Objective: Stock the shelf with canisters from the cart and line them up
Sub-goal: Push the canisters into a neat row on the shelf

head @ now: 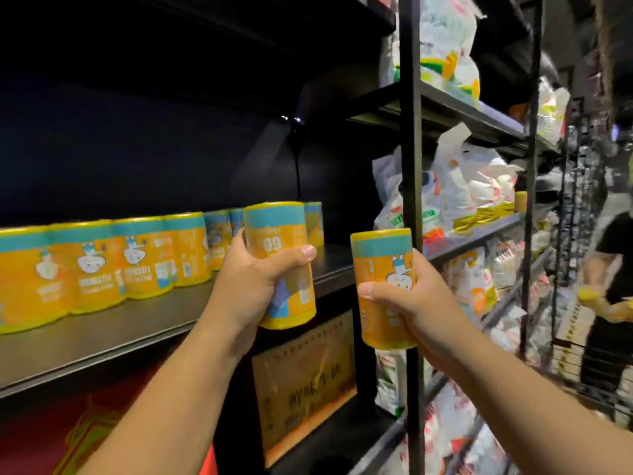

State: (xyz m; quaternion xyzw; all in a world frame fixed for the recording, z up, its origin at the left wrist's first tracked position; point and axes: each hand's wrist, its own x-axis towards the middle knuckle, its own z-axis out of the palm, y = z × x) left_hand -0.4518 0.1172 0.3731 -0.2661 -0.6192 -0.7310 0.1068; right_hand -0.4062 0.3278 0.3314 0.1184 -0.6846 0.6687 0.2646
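Two yellow canisters up at shelf height, one per hand. Left hand (pixel 255 279) wrapped around the lower half of the left canister (pixel 279 265), thumb across the front, fingers hidden behind; held upright, slightly tilted, just ahead of the dark shelf board (pixel 137 323). Right hand (pixel 407 303) clamped around the lower middle of the right canister (pixel 383 289), thumb lying across the label, base of the tube sunk in the palm. Both grips closed firm on their loads.

Beyond the left hand's knuckles, a row of matching canisters (pixel 102 265) already standing on the board, touching side by side and running back toward the far wall. Bare board to the right of that hand, between it and the black upright post (pixel 411 200), which stands just behind the right hand's canister. Past the right hand, bagged goods (pixel 462 186) on a neighbouring rack and another person (pixel 609 286) at the frame edge. Cart not in view.

Likely light: each tube carried one-handed with no visible strain. Walls probably stiff paperboard or thin plastic with a glossy printed wrap, so somewhat slick and liable to dent under a hard squeeze. Best held around the mid-body with thumb opposing fingers, as now, leaving the flat base free to land first. Tall, narrow shape probably tips easily, so worth setting down square and sliding against the neighbour, label forward.
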